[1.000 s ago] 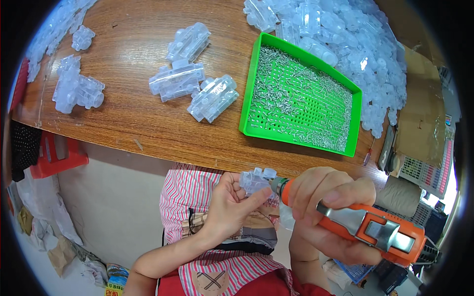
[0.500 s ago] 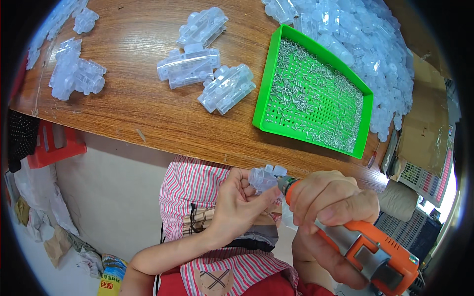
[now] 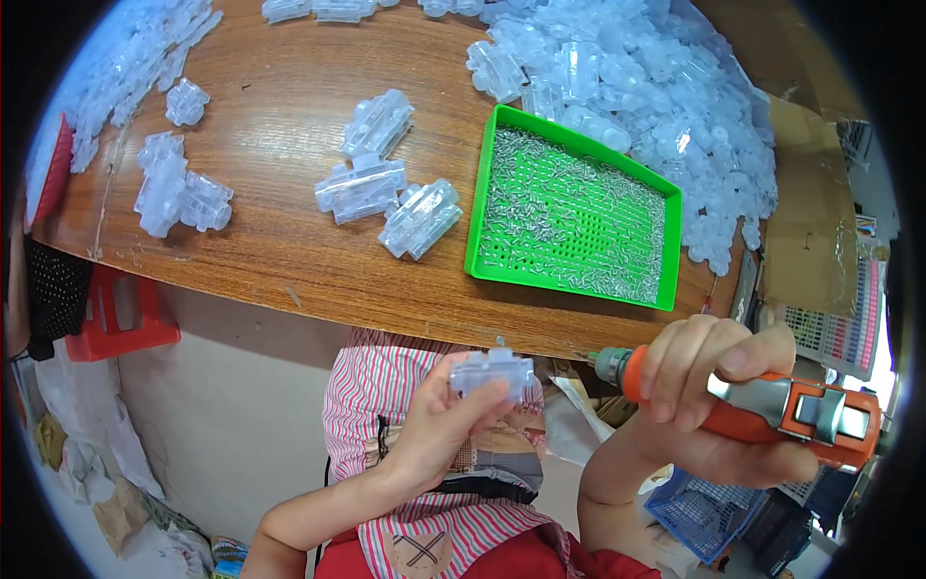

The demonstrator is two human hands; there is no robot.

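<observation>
My left hand (image 3: 446,417) is closed on a clear plastic part (image 3: 490,376), held over my lap in front of the table edge. A small metal screw seems to stick up from the part's top. My right hand (image 3: 709,381) is wrapped round an orange electric screwdriver (image 3: 772,410). The tool's tip points left toward the plastic part, with a gap between them. Just beyond both hands, a green perforated tray (image 3: 569,288) holds a great many small silver screws (image 3: 540,207).
Several clear plastic parts (image 3: 362,190) lie left of the tray on the wooden table (image 3: 270,203). A big heap of them (image 3: 675,135) rises behind it, with another pile (image 3: 125,68) at far left. A red stool (image 3: 125,309) and a blue crate (image 3: 704,511) stand below table level.
The screwdriver has pulled away to the right from the plastic part. My left hand has turned the part level. The tabletop sits differently in view, as the head has shifted.
</observation>
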